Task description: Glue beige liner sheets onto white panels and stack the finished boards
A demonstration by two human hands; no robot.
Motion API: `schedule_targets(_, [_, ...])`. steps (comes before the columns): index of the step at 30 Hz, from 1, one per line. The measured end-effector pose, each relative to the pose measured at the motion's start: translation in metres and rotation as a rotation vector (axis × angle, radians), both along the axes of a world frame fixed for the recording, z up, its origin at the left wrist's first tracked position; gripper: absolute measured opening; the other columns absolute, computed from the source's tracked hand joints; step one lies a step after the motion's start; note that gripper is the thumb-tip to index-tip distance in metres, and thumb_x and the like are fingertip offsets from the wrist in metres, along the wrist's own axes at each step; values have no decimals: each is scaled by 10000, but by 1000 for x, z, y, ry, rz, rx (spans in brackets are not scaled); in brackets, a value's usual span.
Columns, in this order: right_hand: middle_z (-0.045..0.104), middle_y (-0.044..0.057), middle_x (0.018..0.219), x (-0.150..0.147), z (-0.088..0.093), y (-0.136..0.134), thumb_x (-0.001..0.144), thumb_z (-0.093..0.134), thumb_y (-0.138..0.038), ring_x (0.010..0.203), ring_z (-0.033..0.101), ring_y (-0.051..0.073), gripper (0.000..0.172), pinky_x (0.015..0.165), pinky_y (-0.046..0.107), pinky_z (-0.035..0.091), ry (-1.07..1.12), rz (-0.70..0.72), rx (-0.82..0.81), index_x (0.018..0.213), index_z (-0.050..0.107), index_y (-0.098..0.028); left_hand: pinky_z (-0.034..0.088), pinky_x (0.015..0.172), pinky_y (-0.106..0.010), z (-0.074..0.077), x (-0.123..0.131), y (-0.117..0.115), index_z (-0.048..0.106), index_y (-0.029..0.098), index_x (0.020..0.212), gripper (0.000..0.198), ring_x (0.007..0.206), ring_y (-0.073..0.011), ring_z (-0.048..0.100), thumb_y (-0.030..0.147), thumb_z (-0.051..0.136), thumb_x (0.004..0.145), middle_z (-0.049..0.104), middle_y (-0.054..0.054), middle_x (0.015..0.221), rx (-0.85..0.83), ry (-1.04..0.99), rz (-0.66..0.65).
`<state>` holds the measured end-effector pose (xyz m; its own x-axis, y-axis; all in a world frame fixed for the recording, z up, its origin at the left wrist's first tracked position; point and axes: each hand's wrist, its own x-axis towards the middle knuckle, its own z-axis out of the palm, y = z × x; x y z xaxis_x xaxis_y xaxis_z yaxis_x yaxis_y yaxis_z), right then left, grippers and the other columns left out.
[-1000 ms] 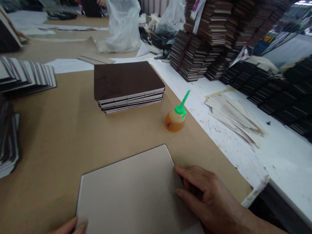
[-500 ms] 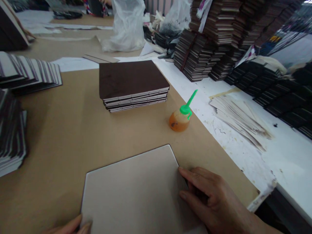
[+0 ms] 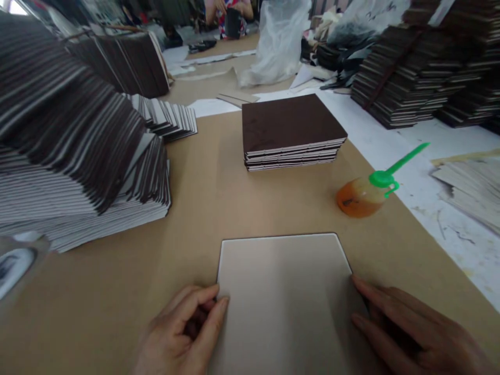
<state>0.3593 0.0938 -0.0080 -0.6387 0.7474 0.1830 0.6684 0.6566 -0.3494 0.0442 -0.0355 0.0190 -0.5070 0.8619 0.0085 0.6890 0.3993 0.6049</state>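
Note:
A flat pale beige panel (image 3: 285, 302) with a thin dark edge and rounded corners lies in front of me; its near end runs out of the frame. My left hand (image 3: 187, 328) pinches its left edge between thumb and fingers. On the right edge, my right hand (image 3: 414, 328) grips with thumb on top and fingers along the side. Beyond the panel sits a neat stack of dark brown panels (image 3: 291, 122) with pale layers showing at the side. To its right stands a squeeze bottle (image 3: 359, 197) of amber liquid with a green nozzle.
Tall piles of dark and pale panels (image 3: 78, 140) rise at the left. More bundled stacks (image 3: 406, 78) stand at the back right, near loose pale strips (image 3: 472, 182). A plastic bag (image 3: 273, 47) is at the back. Another person (image 3: 228, 13) holds a dark item far off.
The camera view has swung left, so things appear farther right and the left piles show more. The panel looks straighter, and my left hand has come fully into view on its edge.

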Motion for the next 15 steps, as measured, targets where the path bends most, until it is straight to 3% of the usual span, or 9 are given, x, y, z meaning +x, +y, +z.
schedule_targets(10, [725,52,1052,-10,12,2,957,513,-352,873,710,209,334,688,304,632,13,1,30,1263,583,-237,513,493,-150,-11,0,-5,728,312,859,274,575,-108,638,558,644,776,708,43,734,36,-12,63])
schedule_targets(15, [714,68,1098,-7,9,2,949,527,-354,916,703,226,364,719,319,629,21,25,52,1284,575,-222,509,498,-140,-6,-3,-4,722,331,870,234,561,-96,635,535,631,797,703,60,709,16,-16,16])
